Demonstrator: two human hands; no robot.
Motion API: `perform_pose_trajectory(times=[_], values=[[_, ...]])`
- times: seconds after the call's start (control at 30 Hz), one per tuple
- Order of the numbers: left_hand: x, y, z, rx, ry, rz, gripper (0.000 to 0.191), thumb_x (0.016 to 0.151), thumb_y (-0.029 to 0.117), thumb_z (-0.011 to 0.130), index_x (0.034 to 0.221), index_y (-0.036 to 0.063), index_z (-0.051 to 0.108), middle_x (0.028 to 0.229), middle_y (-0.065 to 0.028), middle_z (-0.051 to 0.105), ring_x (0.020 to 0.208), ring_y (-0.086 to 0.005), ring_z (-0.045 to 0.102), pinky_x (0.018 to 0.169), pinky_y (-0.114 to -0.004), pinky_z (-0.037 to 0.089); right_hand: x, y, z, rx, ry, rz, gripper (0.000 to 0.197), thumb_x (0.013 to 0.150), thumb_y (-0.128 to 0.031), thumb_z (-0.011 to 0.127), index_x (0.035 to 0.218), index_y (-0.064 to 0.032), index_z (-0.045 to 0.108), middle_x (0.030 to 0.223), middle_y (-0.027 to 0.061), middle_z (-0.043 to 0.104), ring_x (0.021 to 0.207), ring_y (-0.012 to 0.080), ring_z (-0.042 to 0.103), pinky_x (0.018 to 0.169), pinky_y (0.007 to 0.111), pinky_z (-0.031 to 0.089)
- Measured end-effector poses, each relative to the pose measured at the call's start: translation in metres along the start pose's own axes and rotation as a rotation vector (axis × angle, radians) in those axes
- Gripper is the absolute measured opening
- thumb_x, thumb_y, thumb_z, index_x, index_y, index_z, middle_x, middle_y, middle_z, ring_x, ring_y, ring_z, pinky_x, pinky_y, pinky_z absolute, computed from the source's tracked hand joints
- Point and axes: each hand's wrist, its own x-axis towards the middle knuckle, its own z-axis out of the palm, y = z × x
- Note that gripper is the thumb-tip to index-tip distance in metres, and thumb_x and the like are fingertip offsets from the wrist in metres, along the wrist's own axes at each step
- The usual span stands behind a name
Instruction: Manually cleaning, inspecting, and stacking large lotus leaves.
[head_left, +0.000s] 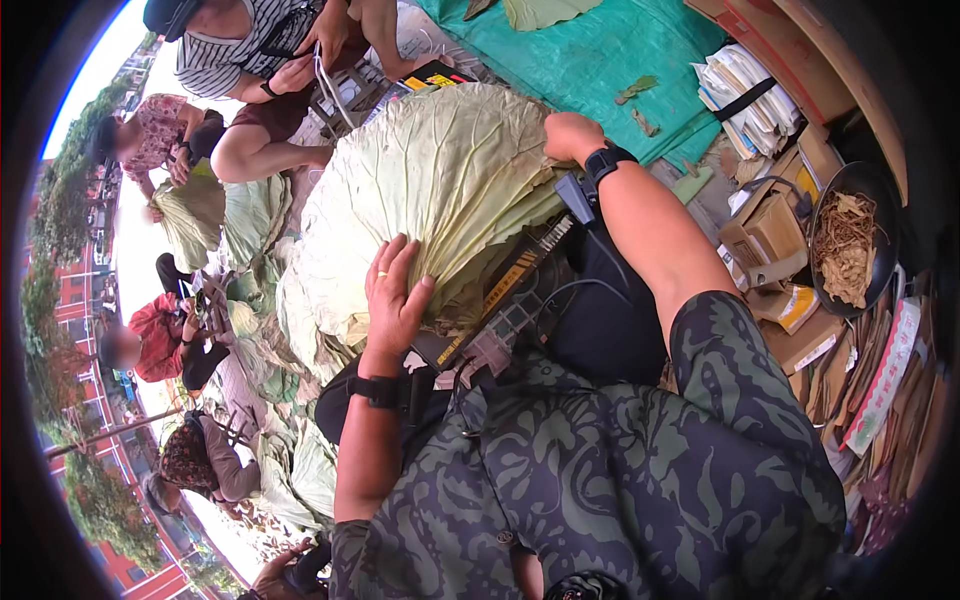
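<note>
A broad stack of large, pale green dried leaves with thick veins (442, 157) lies in front of me. My left hand (397, 289) rests on its near left part, fingers spread, with a ring on one finger. At the far right edge of the leaves, my right hand (571, 138) has its fingers curled on the rim; whether it pinches a leaf is hidden. Under the leaves shows a dark box edge with yellow writing (495, 296), beside a pinkish plastic crate (499, 337). A cable runs from a small grey device at my right wrist.
A person in a striped shirt (217, 60) sits across; others sit at the left by more leaves (255, 217). A green tarp (525, 60) lies beyond. At right are tied papers (750, 101), cardboard boxes (765, 225) and a black pan (889, 225) of dried scraps.
</note>
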Motion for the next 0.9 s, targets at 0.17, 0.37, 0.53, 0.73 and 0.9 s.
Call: perform_pose_trajectory(times=[0.17,0.37,0.53,0.73,0.9], values=[[-0.003,-0.004,-0.002,0.048,0.015,0.016,0.048,0.084,0.028,0.053,0.124,0.0024,0.050,0.134,-0.0174,0.043,0.128,-0.0337,0.034,0.106,-0.041,0.024,-0.020,-0.039,-0.014,0.899,-0.126,-0.101,0.026,0.077,-0.014,0.055,0.099,-0.0033,0.065,0.101,0.0191,0.063,0.084,0.0349,0.064,0.070,0.046,0.051],[0.002,0.000,0.002,0.017,0.015,-0.019,0.052,0.081,0.035,0.053,0.124,0.0056,0.051,0.133,-0.0176,0.044,0.128,-0.0353,0.033,0.106,-0.043,0.020,-0.016,-0.029,0.006,-0.255,0.053,-0.135,0.029,0.075,-0.023,0.063,0.091,0.0015,0.063,0.086,0.0146,0.065,0.072,0.0217,0.064,0.061,0.036,0.050],[-0.001,0.000,0.002,0.021,0.014,-0.069,0.053,0.080,0.036,0.053,0.124,0.0067,0.052,0.134,-0.0171,0.042,0.129,-0.0360,0.032,0.106,-0.044,0.019,-0.018,-0.046,-0.002,0.764,-0.083,-0.177,0.028,0.077,-0.023,0.064,0.095,-0.0021,0.065,0.083,0.0111,0.066,0.067,0.0203,0.064,0.061,0.034,0.052],[0.001,0.003,0.001,0.064,-0.018,-0.055,0.052,0.081,0.033,0.054,0.125,0.0057,0.049,0.134,-0.0173,0.041,0.128,-0.0372,0.031,0.106,-0.044,0.022,-0.016,-0.052,0.015,0.263,0.058,-0.278,0.036,0.071,-0.029,0.065,0.095,-0.0022,0.065,0.085,0.0178,0.064,0.079,0.0310,0.062,0.072,0.039,0.049],[0.000,0.003,0.002,0.059,0.017,-0.067,0.052,0.081,0.034,0.054,0.124,0.0064,0.050,0.135,-0.0159,0.042,0.128,-0.0368,0.032,0.105,-0.044,0.024,-0.010,-0.052,0.014,0.386,0.266,-0.345,0.034,0.072,-0.027,0.065,0.095,-0.0019,0.065,0.083,0.0169,0.065,0.074,0.0287,0.064,0.068,0.038,0.050]])
